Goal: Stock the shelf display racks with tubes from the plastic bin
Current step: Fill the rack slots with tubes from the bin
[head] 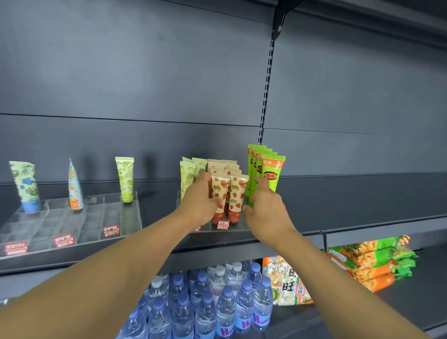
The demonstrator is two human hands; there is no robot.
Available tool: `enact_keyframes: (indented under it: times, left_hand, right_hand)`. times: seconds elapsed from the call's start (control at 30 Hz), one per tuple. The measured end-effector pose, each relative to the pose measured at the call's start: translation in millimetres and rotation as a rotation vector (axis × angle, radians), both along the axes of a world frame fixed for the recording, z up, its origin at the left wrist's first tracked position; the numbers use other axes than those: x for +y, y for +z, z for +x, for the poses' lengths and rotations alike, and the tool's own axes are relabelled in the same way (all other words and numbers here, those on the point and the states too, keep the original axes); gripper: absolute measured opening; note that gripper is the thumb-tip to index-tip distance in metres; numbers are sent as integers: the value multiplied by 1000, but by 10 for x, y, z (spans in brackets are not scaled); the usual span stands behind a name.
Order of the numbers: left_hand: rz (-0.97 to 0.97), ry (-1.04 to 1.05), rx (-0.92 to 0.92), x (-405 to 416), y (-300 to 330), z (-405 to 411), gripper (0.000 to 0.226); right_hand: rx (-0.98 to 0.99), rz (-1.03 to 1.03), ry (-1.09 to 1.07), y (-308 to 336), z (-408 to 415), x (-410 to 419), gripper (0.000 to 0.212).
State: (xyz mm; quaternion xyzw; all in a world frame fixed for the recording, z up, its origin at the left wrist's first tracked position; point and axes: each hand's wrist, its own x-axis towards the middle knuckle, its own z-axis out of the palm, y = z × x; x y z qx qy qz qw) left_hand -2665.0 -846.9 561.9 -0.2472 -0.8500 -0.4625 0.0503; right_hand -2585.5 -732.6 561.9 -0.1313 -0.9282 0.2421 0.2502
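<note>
Left of the hands, three single tubes (25, 187) stand in one clear rack (40, 236); between the hands, strawberry tubes (219, 195) (two in front); four green tubes (266, 172).

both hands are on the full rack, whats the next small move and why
Probably let go and turn to the left rack. The right rack is packed with strawberry tubes and green tubes, and the left hand and right hand only seem to be squaring them up. The left rack holds just three tubes, with most slots bare.
</note>
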Motion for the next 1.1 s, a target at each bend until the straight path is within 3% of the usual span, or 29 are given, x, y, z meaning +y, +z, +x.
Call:
enact_keyframes:
  times: [0.57,0.73,0.87,1.1]
  left_hand:
    - [-106,79,25,-39,-54,43,44]
    - [-302,132,177,-261,-56,272,41]
    - [-410,124,260,-512,-116,646,22]
    - [-556,105,165,-873,-700,1300,22]
  right_hand:
    - [-50,44,28,-113,126,69,55]
    - [-58,150,81,-167,310,30,43]
    - [-47,243,172,-302,506,-108,37]
    - [-164,254,325,-918,857,-470,30]
